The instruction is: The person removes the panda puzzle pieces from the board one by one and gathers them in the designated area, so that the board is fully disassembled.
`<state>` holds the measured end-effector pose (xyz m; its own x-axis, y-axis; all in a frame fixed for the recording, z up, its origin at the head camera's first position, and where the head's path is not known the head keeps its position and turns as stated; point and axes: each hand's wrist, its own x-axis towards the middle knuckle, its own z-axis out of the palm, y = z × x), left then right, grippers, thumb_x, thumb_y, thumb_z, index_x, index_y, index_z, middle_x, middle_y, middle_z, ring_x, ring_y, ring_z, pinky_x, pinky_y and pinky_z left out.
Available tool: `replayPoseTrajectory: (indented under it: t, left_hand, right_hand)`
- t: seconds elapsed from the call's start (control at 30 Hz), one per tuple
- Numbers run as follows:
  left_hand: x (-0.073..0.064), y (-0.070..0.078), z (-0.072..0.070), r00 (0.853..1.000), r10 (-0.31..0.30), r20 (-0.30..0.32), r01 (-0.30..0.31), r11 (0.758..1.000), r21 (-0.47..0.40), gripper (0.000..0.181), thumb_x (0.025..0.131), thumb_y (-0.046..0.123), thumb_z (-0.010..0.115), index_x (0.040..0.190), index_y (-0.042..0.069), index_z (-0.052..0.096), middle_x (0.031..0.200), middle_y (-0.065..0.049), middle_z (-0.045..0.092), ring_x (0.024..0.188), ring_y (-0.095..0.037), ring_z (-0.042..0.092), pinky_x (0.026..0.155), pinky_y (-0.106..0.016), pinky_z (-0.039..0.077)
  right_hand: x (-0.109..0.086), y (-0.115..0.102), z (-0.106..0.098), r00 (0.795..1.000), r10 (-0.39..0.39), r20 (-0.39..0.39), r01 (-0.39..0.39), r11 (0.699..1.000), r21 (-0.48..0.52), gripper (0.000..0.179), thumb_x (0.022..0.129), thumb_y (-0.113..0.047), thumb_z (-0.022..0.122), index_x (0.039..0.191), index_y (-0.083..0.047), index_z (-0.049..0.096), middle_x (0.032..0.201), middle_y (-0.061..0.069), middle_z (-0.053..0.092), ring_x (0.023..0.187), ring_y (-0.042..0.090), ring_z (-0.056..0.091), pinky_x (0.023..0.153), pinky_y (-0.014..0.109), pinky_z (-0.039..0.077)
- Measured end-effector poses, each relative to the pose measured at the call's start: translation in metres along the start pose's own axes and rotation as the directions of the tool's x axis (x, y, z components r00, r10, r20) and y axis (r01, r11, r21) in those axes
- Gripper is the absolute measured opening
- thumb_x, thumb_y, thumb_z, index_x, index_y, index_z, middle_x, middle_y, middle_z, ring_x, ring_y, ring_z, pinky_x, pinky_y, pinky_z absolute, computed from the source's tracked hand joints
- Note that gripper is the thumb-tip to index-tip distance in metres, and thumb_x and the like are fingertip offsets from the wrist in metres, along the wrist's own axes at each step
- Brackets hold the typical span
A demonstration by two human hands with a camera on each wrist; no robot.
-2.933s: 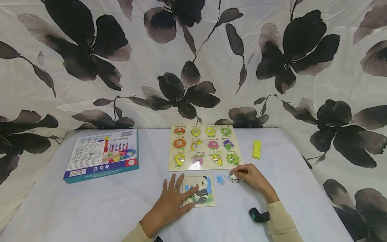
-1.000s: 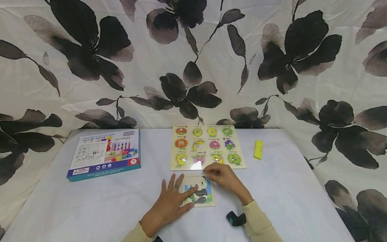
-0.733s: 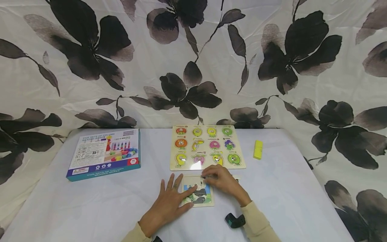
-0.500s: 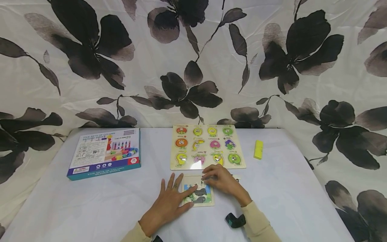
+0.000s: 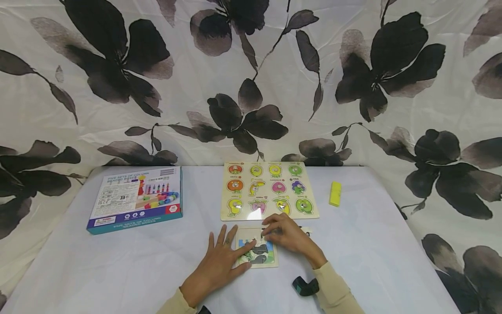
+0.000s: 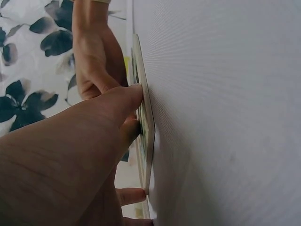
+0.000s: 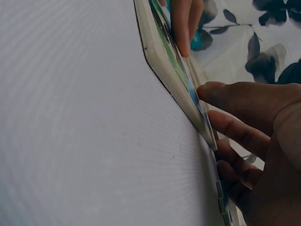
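Observation:
A small wooden panda jigsaw puzzle lies flat in front of me, its panda picture set in a pale frame. My left hand rests on its left side with fingers spread, the index finger across the picture and the thumb on the near part. At the puzzle's upper right, my right hand pinches a puzzle piece at the panda's head, mostly hidden by the fingertips. In the right wrist view, the thumb and index finger stand at the puzzle's edge. Loose puzzle pieces lie under the right hand's other fingers.
Just behind the puzzle lies a fruit board with rows of cartoon fruits. A flat toy box stands on the left and a yellow block on the right. White cloth covers the table, against a flowered cloth backdrop.
My right hand has moved left from the loose pieces beside the puzzle to its upper right part, where its fingertips now cover the panda's head. The left hand has stayed in place.

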<state>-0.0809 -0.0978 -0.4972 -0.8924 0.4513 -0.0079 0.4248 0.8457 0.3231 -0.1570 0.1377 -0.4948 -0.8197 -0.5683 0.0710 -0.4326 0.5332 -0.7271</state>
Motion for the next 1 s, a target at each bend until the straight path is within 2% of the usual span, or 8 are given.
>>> replayPoseTrajectory:
  t: [0.43,0.63,1.0]
  left_hand:
    - [0.0004,0.0002,0.0005,1.0,-0.009,0.01,0.009,1.0,-0.024,0.052,0.09,0.055,0.055,0.139,0.039,0.049,0.152,-0.022,0.029,0.138,-0.054,0.018,0.101,-0.075,0.017]
    - [-0.0008,0.0006,0.0002,1.0,-0.007,0.014,0.008,1.0,-0.026,0.052,0.09,0.055,0.056,0.139,0.039,0.049,0.152,-0.022,0.029,0.138,-0.054,0.018,0.1,-0.076,0.018]
    - [-0.0003,-0.0003,0.0001,1.0,-0.004,0.008,0.004,1.0,-0.016,0.052,0.09,0.054,0.056,0.139,0.039,0.049,0.152,-0.022,0.028,0.138,-0.055,0.019,0.1,-0.076,0.018]
  right_hand:
    - [-0.0015,-0.0002,0.0004,1.0,0.031,0.007,-0.031,0.999,0.039,0.008,0.084,-0.014,0.073,0.091,-0.015,0.076,0.12,0.002,0.063,0.114,0.022,0.049,0.098,0.048,0.038]
    - [-0.0031,-0.0019,0.0005,0.999,0.039,-0.001,-0.039,0.997,0.06,0.007,0.085,-0.011,0.072,0.089,-0.014,0.077,0.116,-0.001,0.064,0.108,0.019,0.05,0.095,0.044,0.039]
    - [-0.0031,-0.0005,0.0025,1.0,0.012,-0.005,-0.012,1.0,0.005,0.014,0.084,-0.012,0.073,0.097,-0.016,0.077,0.118,0.001,0.063,0.111,0.02,0.05,0.095,0.046,0.04]
